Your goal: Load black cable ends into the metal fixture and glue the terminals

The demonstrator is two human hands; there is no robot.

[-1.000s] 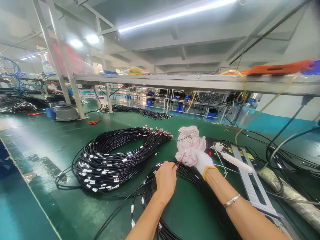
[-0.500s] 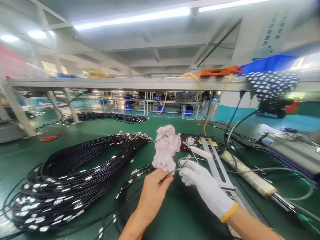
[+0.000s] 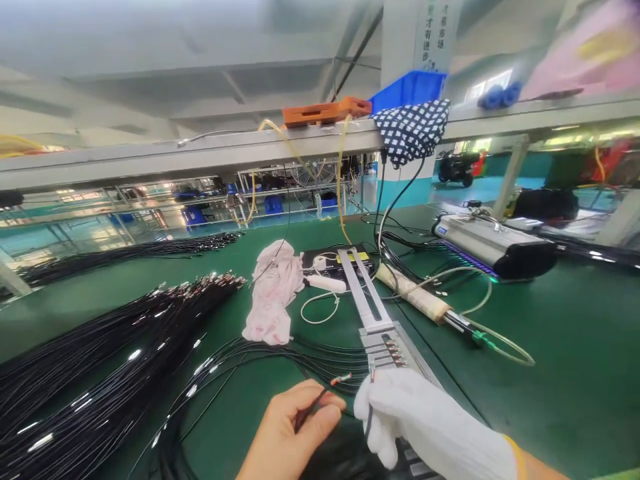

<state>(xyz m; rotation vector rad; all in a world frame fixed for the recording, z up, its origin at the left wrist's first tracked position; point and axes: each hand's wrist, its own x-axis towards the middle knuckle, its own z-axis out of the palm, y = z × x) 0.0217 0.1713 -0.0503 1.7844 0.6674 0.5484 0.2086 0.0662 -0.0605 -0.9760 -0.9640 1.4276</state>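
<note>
Pinching a thin black cable (image 3: 310,405) between thumb and forefinger of my bare left hand (image 3: 293,433), I hold its metal tip pointing right, just short of my gloved right hand (image 3: 425,427) — that one is curled shut around a second cable end (image 3: 370,410). Both hands sit low over the green bench (image 3: 550,347), at the near end of a slotted metal jig (image 3: 367,300) — a pink rag (image 3: 273,297) lies beyond.

This is a cable-assembly factory floor. A long green desk (image 3: 575,347) runs under a steel overhead shelf (image 3: 200,157). Thick bundles of black cables (image 3: 100,373) with fitted ends lie at nine o'clock, a metal jig (image 3: 373,313) at twelve, a grey bench machine (image 3: 493,247) at two. Beyond the shelf stand more racks (image 3: 200,200) and a fan (image 3: 305,175).
</note>
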